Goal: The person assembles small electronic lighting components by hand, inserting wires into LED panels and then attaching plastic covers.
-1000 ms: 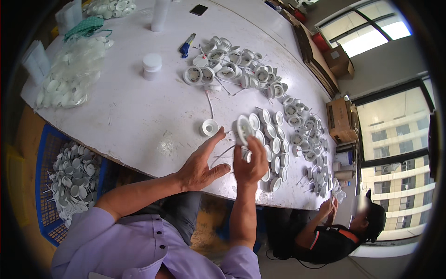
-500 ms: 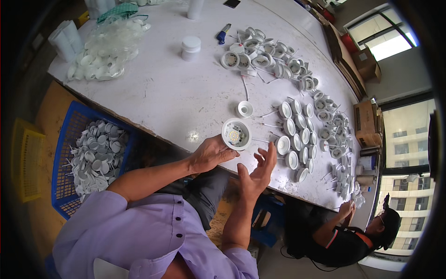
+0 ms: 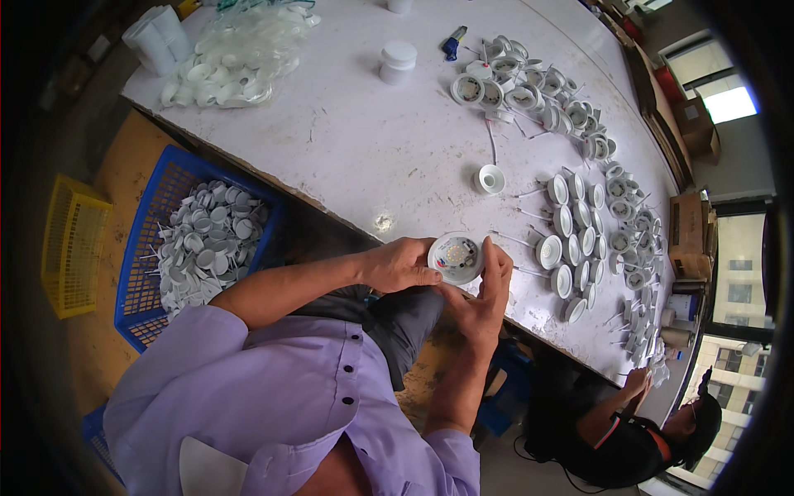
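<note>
Over the table's near edge, my left hand [image 3: 401, 266] grips a round white LED downlight [image 3: 456, 257] by its left side. The downlight's open face, with a circuit board inside, is turned up. My right hand [image 3: 486, 302] pinches its right rim, fingers on the far side and thumb near the lower edge. A single white lamp cup [image 3: 489, 179] with a wire lies on the table just beyond. To the right stand rows of white lamp cups [image 3: 571, 241] with their wires pointing left.
Several open downlights [image 3: 521, 95] lie heaped at the back. A white round tub [image 3: 398, 62], a blue utility knife [image 3: 452, 45] and a bag of white caps [image 3: 240, 62] are on the table. A blue basket [image 3: 136, 285] of white parts stands left; a co-worker [image 3: 616, 430] sits right.
My right hand has come in from beside the downlight and taken hold of its rim. The downlight has moved slightly closer to me, and the whole view has shifted.
</note>
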{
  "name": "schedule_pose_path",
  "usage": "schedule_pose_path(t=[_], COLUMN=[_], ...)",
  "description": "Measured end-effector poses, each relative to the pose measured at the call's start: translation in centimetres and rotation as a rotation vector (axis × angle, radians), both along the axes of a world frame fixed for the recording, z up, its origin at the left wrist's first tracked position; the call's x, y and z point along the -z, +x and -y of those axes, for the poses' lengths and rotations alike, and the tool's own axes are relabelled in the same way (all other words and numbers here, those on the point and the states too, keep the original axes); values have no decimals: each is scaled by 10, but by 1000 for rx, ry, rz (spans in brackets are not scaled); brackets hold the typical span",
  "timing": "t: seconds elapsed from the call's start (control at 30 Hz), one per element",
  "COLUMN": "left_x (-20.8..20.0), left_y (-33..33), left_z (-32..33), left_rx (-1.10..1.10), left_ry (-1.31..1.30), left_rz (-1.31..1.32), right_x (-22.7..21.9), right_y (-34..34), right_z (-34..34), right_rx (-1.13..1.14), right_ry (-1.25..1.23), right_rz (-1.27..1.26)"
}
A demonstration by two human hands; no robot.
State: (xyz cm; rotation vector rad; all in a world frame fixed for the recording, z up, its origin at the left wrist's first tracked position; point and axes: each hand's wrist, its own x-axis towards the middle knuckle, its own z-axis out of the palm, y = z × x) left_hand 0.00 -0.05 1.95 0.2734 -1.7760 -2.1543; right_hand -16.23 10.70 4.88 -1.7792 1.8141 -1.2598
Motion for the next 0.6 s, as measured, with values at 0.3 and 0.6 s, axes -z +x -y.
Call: schedule_pose_path(t=[0.3,0.6], left_x=[17,-1], left_y=[-6,3], left_z=[-3,-5], left_rx=[-154,-234], left_ry=[49,-100], left_rz=[70,190], right_x=[19,27], right_y=[32,42], right_z=[-5,-7], right_rx=[139,166], right_ry=[-190,-167], right_rz=[-262,-318])
